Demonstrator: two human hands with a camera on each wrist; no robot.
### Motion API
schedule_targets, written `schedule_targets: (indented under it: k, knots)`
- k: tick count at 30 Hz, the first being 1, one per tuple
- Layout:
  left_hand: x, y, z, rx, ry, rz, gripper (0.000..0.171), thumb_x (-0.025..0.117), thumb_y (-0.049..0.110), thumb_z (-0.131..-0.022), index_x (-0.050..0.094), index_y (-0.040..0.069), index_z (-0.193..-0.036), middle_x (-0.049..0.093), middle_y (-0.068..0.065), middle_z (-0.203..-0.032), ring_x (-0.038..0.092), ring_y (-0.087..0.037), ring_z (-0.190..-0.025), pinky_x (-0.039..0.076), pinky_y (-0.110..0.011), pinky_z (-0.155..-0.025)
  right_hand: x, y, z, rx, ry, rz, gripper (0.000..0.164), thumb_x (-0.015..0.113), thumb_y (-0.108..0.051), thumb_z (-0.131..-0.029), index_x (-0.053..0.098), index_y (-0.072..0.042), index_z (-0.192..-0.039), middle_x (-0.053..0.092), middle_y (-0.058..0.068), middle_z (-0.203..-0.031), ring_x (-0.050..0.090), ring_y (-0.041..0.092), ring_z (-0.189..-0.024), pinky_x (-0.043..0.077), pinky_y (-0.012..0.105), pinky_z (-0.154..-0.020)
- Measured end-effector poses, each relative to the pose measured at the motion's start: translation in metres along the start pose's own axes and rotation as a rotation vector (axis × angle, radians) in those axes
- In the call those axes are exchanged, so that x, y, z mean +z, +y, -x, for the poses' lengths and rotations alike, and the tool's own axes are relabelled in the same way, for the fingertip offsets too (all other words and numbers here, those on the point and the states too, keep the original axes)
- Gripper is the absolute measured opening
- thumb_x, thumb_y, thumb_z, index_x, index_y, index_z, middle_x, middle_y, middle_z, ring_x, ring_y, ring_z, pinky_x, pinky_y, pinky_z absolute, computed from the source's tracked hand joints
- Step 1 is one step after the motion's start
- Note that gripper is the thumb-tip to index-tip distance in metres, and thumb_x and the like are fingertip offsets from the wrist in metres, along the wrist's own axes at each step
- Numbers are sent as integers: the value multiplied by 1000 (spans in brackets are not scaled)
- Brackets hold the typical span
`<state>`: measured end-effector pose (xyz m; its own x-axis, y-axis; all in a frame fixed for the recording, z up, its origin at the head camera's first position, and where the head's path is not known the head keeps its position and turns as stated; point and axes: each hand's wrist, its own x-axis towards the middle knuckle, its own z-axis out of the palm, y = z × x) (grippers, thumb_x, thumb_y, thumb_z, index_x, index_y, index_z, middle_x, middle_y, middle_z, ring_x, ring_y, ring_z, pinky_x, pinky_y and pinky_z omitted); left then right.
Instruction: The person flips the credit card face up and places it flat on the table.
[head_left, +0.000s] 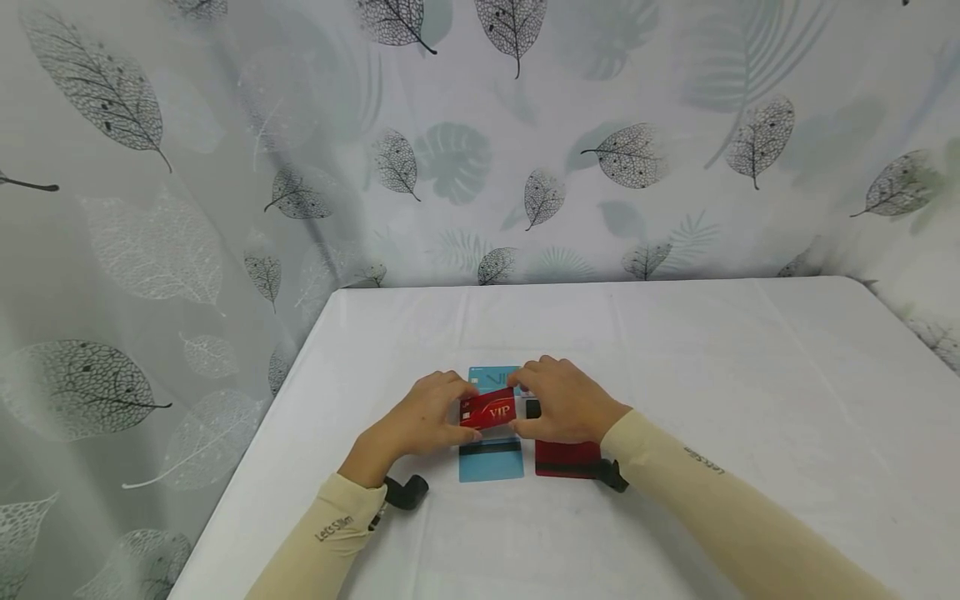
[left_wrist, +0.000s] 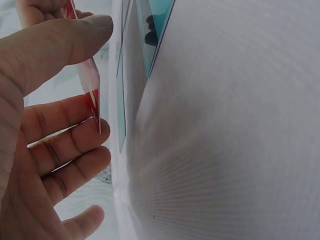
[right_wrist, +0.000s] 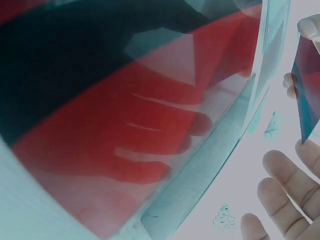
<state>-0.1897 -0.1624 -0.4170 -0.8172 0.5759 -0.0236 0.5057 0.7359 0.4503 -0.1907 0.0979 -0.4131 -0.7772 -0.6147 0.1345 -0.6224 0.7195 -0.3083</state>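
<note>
Between the two hands, a red card [head_left: 489, 410] marked "VIP" is held up above the white table [head_left: 750, 375]. The left hand [head_left: 426, 414] grips its left end between thumb and forefinger, parted only by the card's short side; its other fingers are loosely bent. The right hand [head_left: 568, 406] holds the right end the same way (its thumb at the near corner, a fingertip at the far one). Just beyond the grip lies a blue card [head_left: 491, 377], partly covered from sight by the held one. On the near side of the grip is a second blue card [head_left: 491, 468] with a dark stripe. Below the right hand lies a striped red card [head_left: 557, 454], partly hidden. Beyond everything, a leaf-patterned curtain [head_left: 315, 125] hangs behind the table.
</note>
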Motion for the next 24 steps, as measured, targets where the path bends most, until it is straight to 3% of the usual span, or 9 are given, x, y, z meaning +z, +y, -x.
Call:
schedule_targets:
  k: [11, 24]
  knots:
    - [1, 3, -1, 27, 18, -32, 54, 86, 35, -85, 66, 11, -129, 64, 0, -118, 55, -18, -112, 49, -44, -101, -2, -2, -2, -21, -42, 80, 55, 80, -49, -83, 72, -13, -124, 71, 2, -114, 60, 18, -95, 54, 42, -87]
    - [6, 5, -4, 10, -16, -77, 56, 85, 42, -86, 66, 13, -130, 63, -1, -119, 54, -18, -111, 49, -44, -102, -2, -5, -3, 33, -111, 86, 54, 82, -49, -82, 75, -13, -122, 71, 5, -116, 62, 24, -105, 54, 48, -96]
